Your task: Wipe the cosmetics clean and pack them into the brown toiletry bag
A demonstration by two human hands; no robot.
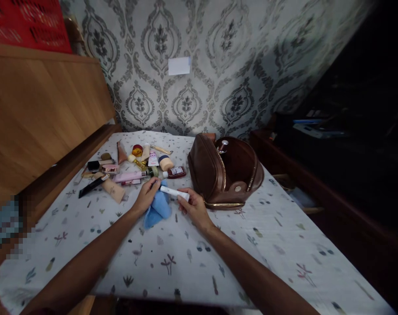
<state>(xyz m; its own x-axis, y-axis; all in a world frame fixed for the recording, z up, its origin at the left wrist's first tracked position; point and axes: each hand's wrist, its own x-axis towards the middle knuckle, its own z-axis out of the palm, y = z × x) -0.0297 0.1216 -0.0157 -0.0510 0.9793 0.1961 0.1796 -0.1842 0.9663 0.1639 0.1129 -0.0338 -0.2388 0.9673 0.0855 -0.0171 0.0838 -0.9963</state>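
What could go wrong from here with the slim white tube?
The slim white tube might slip, as the right hand pinches it near one end. The soft blue cloth in the left hand could brush the dark-red, white-capped bottle lying close behind.

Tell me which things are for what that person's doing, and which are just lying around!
For the job:
white tube, in the right hand
blue cloth, in the left hand
probably the open brown bag and the bottles, being close by

Probably just there:
red basket
white card on the wall
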